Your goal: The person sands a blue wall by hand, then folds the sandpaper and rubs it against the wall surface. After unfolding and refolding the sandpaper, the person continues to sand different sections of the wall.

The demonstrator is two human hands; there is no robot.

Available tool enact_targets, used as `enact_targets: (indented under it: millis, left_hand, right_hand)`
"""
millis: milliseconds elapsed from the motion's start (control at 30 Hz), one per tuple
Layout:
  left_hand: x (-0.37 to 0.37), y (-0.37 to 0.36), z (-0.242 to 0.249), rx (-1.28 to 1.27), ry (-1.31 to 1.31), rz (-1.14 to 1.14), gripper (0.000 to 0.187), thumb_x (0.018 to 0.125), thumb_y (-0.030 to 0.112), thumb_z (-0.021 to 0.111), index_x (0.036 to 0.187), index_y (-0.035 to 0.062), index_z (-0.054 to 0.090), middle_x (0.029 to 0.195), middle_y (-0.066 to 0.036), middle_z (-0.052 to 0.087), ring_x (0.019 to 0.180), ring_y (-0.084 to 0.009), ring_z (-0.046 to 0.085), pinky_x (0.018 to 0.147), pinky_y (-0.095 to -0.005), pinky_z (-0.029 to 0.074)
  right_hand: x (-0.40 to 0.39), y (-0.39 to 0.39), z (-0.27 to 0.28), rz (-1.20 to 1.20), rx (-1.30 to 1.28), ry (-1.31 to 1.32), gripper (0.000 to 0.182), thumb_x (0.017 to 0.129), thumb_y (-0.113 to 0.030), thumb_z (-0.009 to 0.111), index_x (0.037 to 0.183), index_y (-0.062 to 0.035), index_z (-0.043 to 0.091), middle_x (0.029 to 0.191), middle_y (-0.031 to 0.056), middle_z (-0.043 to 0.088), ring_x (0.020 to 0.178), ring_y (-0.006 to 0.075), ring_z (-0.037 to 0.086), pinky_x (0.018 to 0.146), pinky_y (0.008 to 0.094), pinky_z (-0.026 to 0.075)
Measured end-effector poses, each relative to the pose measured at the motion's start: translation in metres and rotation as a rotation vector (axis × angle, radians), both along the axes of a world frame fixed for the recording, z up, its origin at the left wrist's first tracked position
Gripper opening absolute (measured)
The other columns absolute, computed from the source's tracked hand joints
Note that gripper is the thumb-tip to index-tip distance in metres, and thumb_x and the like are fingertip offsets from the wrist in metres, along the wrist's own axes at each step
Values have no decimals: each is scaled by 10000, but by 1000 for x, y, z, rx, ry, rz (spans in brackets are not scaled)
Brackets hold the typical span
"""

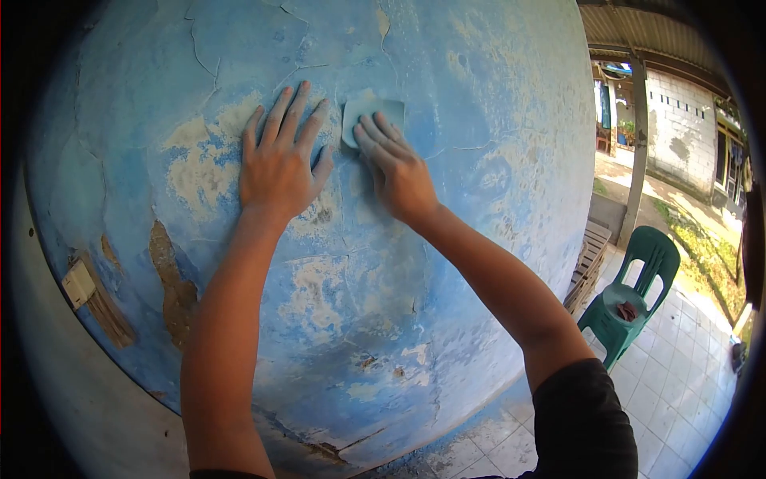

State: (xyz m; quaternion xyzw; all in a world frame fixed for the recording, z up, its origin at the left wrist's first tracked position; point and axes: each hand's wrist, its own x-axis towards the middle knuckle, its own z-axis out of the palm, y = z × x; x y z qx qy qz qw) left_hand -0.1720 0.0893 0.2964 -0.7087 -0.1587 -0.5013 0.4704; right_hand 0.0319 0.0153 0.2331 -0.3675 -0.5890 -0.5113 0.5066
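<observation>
My left hand (278, 164) lies flat on the worn blue wall (471, 88), fingers spread and holding nothing. To its right, my right hand (396, 169) presses a greyish sheet of sandpaper (353, 116) against the wall, its fingers close together over the sheet. The sheet's upper corners stick out past the fingertips; my palm and thumb side hide its lower right part. Around both hands the paint is cracked, with pale patches (195, 172) where the blue has worn off.
A switch plate (78, 285) sits on the wall at the lower left, near a strip of bare plaster (169, 275). On the tiled floor (678, 351) at the right stands a green plastic chair (656, 257) with small brownish pieces on its seat. Folded slatted furniture (589, 255) leans behind it.
</observation>
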Motion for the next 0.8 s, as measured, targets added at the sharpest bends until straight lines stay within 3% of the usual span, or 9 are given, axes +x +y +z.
enact_targets:
  millis: [100,167,267,400,567,700,800]
  left_hand:
    - [-1,0,-3,-6,13,-5,645,1003,378,694,1615,278,514,1760,-9,371,1614,-234,338,1313,-521,273]
    - [0,1,-1,-13,8,6,649,1002,372,696,1617,270,510,1760,-11,372,1612,-235,341,1309,-520,278]
    - [-1,1,-2,2,20,-2,655,1000,367,700,1618,266,508,1758,-11,375,1608,-235,347,1307,-515,281]
    - [0,-1,-3,6,24,10,655,999,369,698,1618,269,508,1757,-10,377,1606,-235,351,1308,-511,279]
    - [1,1,-3,16,10,7,651,991,371,699,1608,260,523,1756,-11,382,1603,-233,357,1301,-499,284]
    - [2,0,-2,26,11,8,647,990,369,701,1603,255,530,1753,-15,388,1598,-238,366,1295,-501,290]
    - [2,0,-1,22,7,16,645,990,368,702,1602,256,531,1750,-19,393,1592,-240,378,1291,-501,294]
  right_hand:
    - [22,-4,7,-30,-84,-108,415,1009,-1,644,1418,-47,696,1512,146,650,1468,376,550,1220,470,481]
    - [28,-3,28,11,59,167,414,1005,2,642,1414,-37,696,1499,143,663,1458,360,566,1209,473,488]
    - [-1,10,17,26,143,214,400,1004,2,642,1398,-27,703,1481,152,674,1447,351,579,1187,467,508]
    - [6,3,-8,9,41,17,377,995,7,658,1367,-6,715,1456,181,684,1438,371,585,1161,459,529]
    - [15,12,23,-44,240,356,372,1001,-27,680,1370,-2,715,1453,198,682,1452,367,572,1193,458,501]
    - [0,9,-9,-30,103,81,356,1008,-39,679,1360,-13,723,1458,183,681,1460,365,563,1201,471,494]
    - [17,1,9,-18,90,155,359,1009,-31,674,1364,-13,722,1455,182,684,1458,368,564,1204,479,488]
